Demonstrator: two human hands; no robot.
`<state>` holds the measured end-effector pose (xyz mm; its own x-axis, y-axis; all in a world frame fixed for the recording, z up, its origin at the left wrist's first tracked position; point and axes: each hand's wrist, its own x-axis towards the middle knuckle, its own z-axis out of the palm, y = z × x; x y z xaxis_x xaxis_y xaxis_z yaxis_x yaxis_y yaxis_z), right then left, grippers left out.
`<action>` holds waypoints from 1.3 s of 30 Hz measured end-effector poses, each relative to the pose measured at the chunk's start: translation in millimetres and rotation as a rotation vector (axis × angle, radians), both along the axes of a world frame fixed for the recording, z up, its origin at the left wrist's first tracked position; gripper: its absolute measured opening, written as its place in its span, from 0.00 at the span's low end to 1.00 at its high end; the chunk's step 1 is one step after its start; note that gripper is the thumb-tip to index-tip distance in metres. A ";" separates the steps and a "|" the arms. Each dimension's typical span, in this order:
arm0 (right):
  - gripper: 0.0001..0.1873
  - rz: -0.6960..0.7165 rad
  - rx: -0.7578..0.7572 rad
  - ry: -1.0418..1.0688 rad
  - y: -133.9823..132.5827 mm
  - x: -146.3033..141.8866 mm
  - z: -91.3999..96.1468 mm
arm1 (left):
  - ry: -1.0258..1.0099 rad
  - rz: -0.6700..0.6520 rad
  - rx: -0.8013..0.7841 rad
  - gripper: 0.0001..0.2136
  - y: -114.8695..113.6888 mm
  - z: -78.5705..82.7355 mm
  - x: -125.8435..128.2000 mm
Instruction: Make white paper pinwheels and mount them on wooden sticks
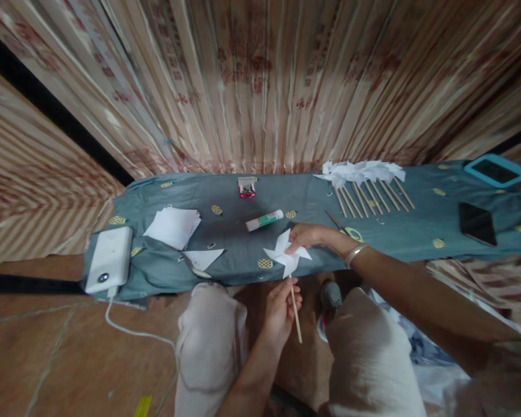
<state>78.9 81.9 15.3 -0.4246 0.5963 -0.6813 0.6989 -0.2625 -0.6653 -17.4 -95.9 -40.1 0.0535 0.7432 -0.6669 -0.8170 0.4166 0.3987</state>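
Left hand point(283, 301) grips the thin wooden stick point(297, 320) below a white paper pinwheel point(280, 253); right hand point(306, 236) pinches the pinwheel.

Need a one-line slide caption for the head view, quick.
Left hand holding a wooden stick, right hand on its white paper pinwheel; glue stick and row of pinwheels beyond.

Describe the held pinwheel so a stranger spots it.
Find the long grey-green cloth. At its near edge, the left hand and right hand hold a white paper pinwheel. Only it is held; the other pinwheels lie along the far edge.
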 end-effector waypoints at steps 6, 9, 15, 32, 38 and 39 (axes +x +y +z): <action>0.22 -0.259 0.081 0.276 -13.8 11.4 12.5 | -0.045 0.014 0.023 0.17 5.9 22.7 -11.4; 0.24 -0.452 0.166 0.414 -19.3 18.9 12.3 | -0.078 0.012 0.052 0.15 17.3 35.6 -17.2; 0.25 -0.763 0.319 0.624 -21.1 29.2 2.9 | -0.079 -0.022 0.082 0.06 57.1 59.5 -22.7; 0.20 -0.919 0.661 0.545 -26.8 44.4 -11.3 | 0.092 -0.175 0.151 0.17 98.2 41.6 -19.4; 0.22 -0.926 0.629 0.572 -22.3 51.4 -10.2 | 0.107 -0.208 0.151 0.17 93.1 41.4 -13.9; 0.22 -0.929 0.607 0.574 -23.4 51.3 -10.5 | 0.110 -0.206 0.150 0.16 92.9 41.0 -12.8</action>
<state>130.3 58.4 4.8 0.1803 0.9825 -0.0474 -0.0168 -0.0451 -0.9988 -30.2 -3.0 0.9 0.1474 0.8152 -0.5601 -0.6693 0.4991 0.5504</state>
